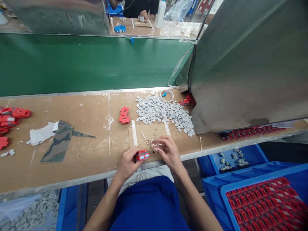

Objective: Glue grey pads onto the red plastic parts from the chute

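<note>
My left hand (129, 163) grips a small red toy vehicle body (142, 155) with pale blue windows, near the table's front edge. To its right, my right hand (168, 152) pinches a thin light stick (158, 144) over a small round cup (153, 144). Both hands are over a cardboard piece (151, 131) taped down with white strips. Another short wooden stick (144, 138) lies on that cardboard. Behind it spreads a pile of small grey tiles (163, 110), and two red parts (124, 119) lie to the pile's left.
A large metal housing (240, 70) rises at the right. A tape roll (166, 95) lies behind the tiles. Camouflage cloth (59, 141) and red parts (9, 121) occupy the left. Blue crates (240, 183) stand below right. Beyond the green belt (91, 64), a person's hand (144, 14) shows.
</note>
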The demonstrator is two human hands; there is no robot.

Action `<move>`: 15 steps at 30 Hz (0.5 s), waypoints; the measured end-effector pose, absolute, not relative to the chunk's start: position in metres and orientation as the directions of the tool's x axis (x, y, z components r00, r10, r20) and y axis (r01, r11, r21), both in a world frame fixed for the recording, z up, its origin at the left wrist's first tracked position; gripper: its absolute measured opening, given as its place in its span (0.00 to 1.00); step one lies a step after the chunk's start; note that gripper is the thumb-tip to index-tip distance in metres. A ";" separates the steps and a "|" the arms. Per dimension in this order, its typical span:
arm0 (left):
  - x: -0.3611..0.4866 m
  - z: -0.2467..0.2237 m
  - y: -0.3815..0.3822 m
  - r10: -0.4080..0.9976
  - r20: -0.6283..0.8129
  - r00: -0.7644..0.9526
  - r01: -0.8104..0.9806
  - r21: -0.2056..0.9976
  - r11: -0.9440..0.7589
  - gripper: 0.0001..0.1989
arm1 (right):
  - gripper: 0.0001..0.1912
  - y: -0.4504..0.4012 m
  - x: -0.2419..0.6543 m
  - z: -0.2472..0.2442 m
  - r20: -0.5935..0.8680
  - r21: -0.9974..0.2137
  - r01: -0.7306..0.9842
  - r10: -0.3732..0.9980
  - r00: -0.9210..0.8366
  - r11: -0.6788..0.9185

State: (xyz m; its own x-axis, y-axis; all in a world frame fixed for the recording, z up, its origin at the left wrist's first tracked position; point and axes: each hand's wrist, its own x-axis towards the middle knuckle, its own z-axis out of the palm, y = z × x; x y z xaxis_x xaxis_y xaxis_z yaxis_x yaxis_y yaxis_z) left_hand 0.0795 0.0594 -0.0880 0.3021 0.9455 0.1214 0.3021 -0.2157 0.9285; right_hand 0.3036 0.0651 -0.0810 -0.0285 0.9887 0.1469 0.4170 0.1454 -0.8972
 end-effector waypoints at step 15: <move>0.078 -0.094 0.059 0.946 0.122 0.300 0.283 0.936 -0.211 0.07 | 0.09 0.183 0.365 -0.084 0.192 -0.500 0.801 0.944 -0.268 0.329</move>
